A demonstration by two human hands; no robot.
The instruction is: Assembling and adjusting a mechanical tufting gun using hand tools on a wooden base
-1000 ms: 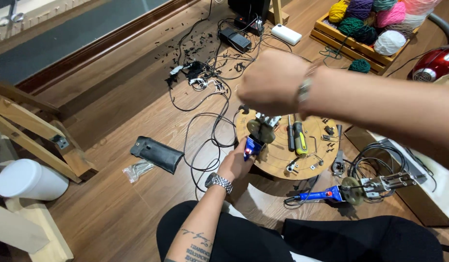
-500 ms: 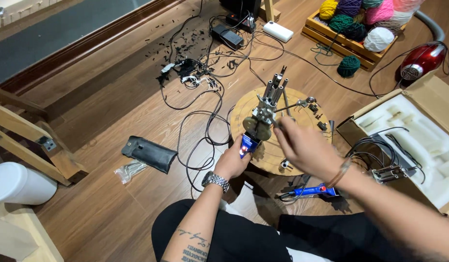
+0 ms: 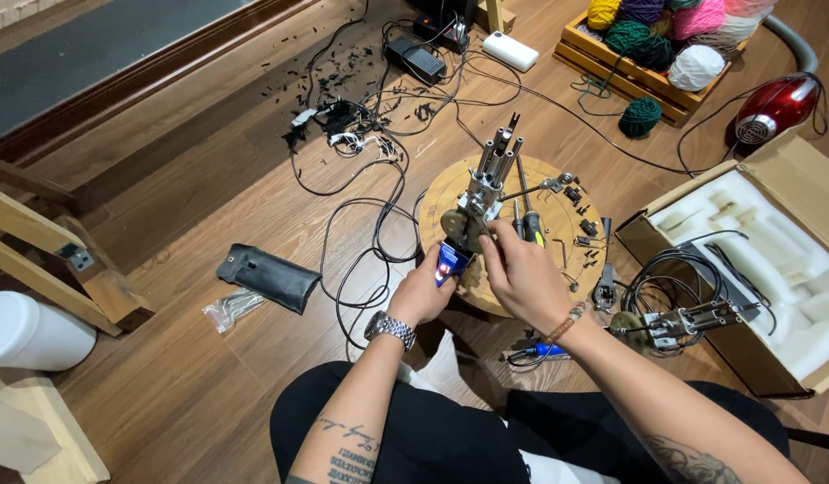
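A metal mechanism point(image 3: 486, 193) of rods and a brass gear, with a blue base, stands tilted over a round wooden board point(image 3: 450, 193). My left hand point(image 3: 423, 291) grips the blue base from the left. My right hand point(image 3: 522, 269) rests against the mechanism's lower right side, fingers on its body near the gear. Screwdrivers point(image 3: 531, 224) and small metal parts point(image 3: 580, 224) lie on the board beside my right hand.
Black cables point(image 3: 360, 179) sprawl across the wooden floor. A black pouch point(image 3: 266, 276) lies left. A cardboard box with white foam point(image 3: 755, 260), a second mechanism point(image 3: 674, 318), a crate of yarn balls point(image 3: 665, 36), a red vacuum point(image 3: 777, 108) and a white cylinder point(image 3: 24, 327) surround me.
My right hand came down from high in front of the camera to the mechanism. The left hand kept its grip on the blue base.
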